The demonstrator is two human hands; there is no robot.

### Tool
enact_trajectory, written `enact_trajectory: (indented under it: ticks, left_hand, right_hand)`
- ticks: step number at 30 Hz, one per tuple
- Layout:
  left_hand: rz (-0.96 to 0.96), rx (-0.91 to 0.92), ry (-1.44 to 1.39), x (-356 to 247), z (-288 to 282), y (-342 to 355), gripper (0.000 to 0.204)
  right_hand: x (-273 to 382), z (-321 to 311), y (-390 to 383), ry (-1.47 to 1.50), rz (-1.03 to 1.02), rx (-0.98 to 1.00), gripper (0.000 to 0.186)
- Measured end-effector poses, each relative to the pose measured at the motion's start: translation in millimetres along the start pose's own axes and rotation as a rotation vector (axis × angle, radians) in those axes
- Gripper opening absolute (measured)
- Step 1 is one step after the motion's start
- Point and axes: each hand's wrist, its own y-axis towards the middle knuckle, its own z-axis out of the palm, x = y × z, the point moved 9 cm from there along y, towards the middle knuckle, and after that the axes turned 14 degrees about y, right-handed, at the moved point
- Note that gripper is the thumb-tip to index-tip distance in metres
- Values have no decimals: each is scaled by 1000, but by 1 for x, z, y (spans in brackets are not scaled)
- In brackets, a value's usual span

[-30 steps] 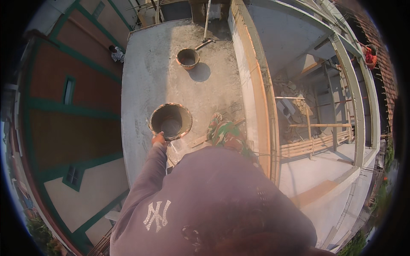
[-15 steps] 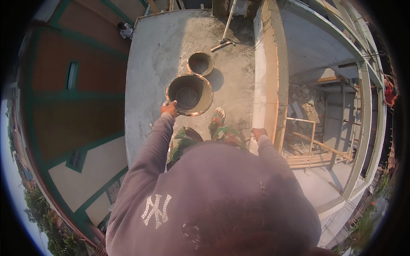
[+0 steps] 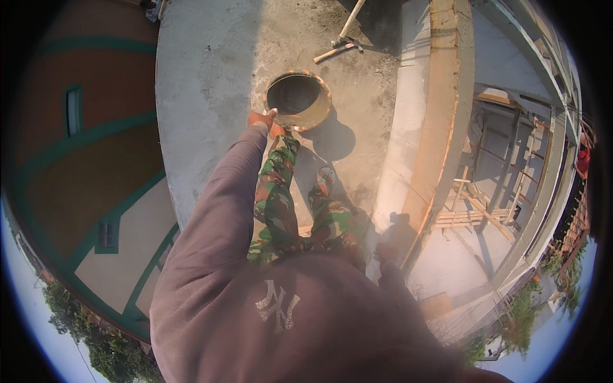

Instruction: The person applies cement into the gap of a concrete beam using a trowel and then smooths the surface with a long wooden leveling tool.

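Note:
A mortar-stained bucket [image 3: 314, 116] with an orange-flecked rim is tilted so its dark inside shows, in front of my legs. My left hand [image 3: 263, 119] grips its near left rim, the arm stretched forward. Only one bucket is visible; whether another lies behind or inside it I cannot tell. My right hand [image 3: 385, 251] hangs low beside my right leg near the wall, holding nothing that I can make out. It is dim and in shadow, so its fingers do not show clearly.
Ahead on the concrete floor [image 3: 204, 83] lie a short wooden-handled tool [image 3: 335, 52] and a long pole [image 3: 351, 19]. A low wall [image 3: 440, 115] runs along my right, with a frame structure and timber [image 3: 488, 214] beyond it. The floor's edge drops off at left, facing a green-trimmed building [image 3: 118, 172].
The held bucket has shifted slightly farther forward and right, and the second bucket seen beyond it is no longer visible. My legs have changed position, and my right hand is lower.

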Motion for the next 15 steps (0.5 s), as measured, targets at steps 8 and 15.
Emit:
enact_trajectory:
  ticks: [8, 15]
  left_hand:
    - [-310, 299, -239, 24, 152, 134, 89]
    - [-200, 460, -575, -18, 149, 200, 44]
  right_hand:
    - [-195, 10, -55, -1434, -68, 441, 27]
    - [-47, 103, -61, -1344, -318, 387, 25]
